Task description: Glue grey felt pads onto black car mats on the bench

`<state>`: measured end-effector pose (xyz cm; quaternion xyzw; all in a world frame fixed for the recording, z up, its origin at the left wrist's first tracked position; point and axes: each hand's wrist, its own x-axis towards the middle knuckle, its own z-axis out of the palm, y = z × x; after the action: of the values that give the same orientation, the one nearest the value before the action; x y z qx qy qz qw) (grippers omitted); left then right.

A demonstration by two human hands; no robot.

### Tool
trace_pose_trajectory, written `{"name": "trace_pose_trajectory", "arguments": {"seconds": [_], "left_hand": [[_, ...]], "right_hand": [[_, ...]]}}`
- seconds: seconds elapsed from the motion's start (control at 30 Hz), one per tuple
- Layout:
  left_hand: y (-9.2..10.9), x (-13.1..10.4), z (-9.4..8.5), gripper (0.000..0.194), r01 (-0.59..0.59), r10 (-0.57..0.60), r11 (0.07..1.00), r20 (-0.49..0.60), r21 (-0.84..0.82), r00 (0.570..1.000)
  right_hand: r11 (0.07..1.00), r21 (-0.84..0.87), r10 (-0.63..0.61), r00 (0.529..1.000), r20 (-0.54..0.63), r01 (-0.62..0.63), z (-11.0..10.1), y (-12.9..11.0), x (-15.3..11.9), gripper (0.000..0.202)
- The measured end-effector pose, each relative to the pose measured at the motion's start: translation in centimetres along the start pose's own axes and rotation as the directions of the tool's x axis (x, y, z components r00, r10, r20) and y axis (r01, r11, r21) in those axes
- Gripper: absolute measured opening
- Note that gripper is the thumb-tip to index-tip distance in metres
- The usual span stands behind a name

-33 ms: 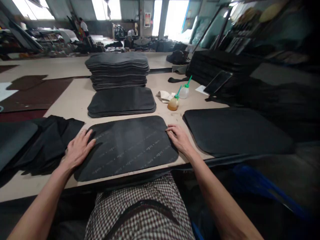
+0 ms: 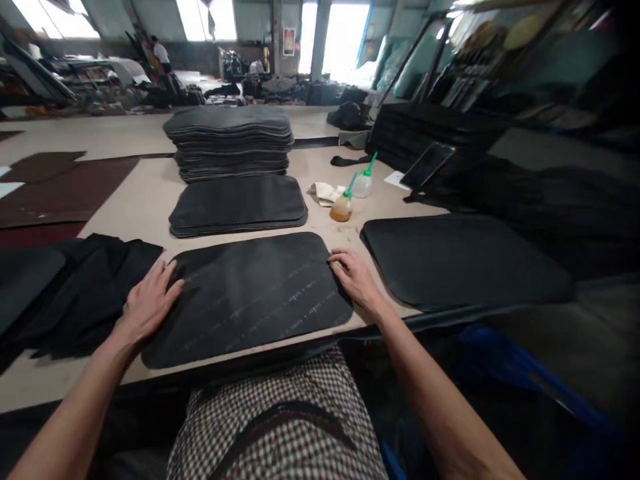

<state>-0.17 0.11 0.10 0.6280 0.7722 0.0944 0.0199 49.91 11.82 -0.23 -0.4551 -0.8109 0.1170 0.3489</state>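
A dark rounded-corner panel (image 2: 250,297) with rows of faint pale print lies flat on the table in front of me. My left hand (image 2: 153,300) rests at its left edge, fingers apart. At the upper right edge, my right hand (image 2: 353,273) touches the panel with loosely bent fingers; neither hand grips anything. Left of my left hand is crumpled black fabric (image 2: 105,287). A similar plain dark panel, on a low stack (image 2: 460,260), lies to the right of my right hand.
Behind the printed panel sit a short pile of dark panels (image 2: 237,200) and a taller stack (image 2: 227,143). Two squeeze bottles with green nozzles, one amber (image 2: 341,208) and one whitish (image 2: 363,187), stand by a pale cloth (image 2: 325,192). A person (image 2: 161,55) is far back.
The whole view has shifted slightly to the left. Both hands stay at the panel's edges, with no clear movement against it.
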Motion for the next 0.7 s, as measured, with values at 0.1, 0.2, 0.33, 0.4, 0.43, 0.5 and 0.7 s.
{"name": "trace_pose_trajectory", "arguments": {"seconds": [0.1, 0.2, 0.33, 0.4, 0.43, 0.5, 0.7], "left_hand": [[0.9, 0.0, -0.7, 0.071, -0.042, 0.041, 0.999, -0.053, -0.017, 0.998], [3.9, -0.8, -1.3, 0.07, -0.192, 0.194, 0.981, -0.075, 0.034, 0.978], [7.7, -2.1, 0.1, 0.069, -0.362, 0.374, 0.92, -0.065, 0.147, 0.925], [8.3, -2.4, 1.3, 0.071, -0.406, 0.428, 0.891, -0.074, 0.203, 0.901], [8.4, -2.5, 1.9, 0.071, -0.417, 0.443, 0.881, -0.082, 0.223, 0.893], [8.0, -2.5, 2.6, 0.072, -0.426, 0.46, 0.871, -0.098, 0.246, 0.883], [6.5, -2.6, 2.2, 0.075, -0.453, 0.474, 0.871, -0.079, 0.192, 0.877]], "right_hand": [[0.999, -0.043, 0.009, 1.0, -0.006, -0.009, -0.4, -0.8, 0.2, 0.027], [0.987, -0.16, -0.006, 0.999, 0.042, 0.013, -0.3, -2.8, 0.5, 0.043], [0.945, -0.295, -0.079, 0.974, 0.212, 0.141, 0.8, -6.0, 0.1, 0.072], [0.934, -0.314, -0.08, 0.954, 0.288, 0.173, 1.5, -6.9, -0.5, 0.081], [0.932, -0.32, -0.068, 0.949, 0.308, 0.17, 1.7, -7.1, -0.7, 0.083], [0.934, -0.324, -0.042, 0.945, 0.325, 0.152, 1.9, -7.2, -1.0, 0.086], [0.94, -0.319, -0.002, 0.934, 0.358, 0.124, 0.5, -6.1, -1.3, 0.084]]}}
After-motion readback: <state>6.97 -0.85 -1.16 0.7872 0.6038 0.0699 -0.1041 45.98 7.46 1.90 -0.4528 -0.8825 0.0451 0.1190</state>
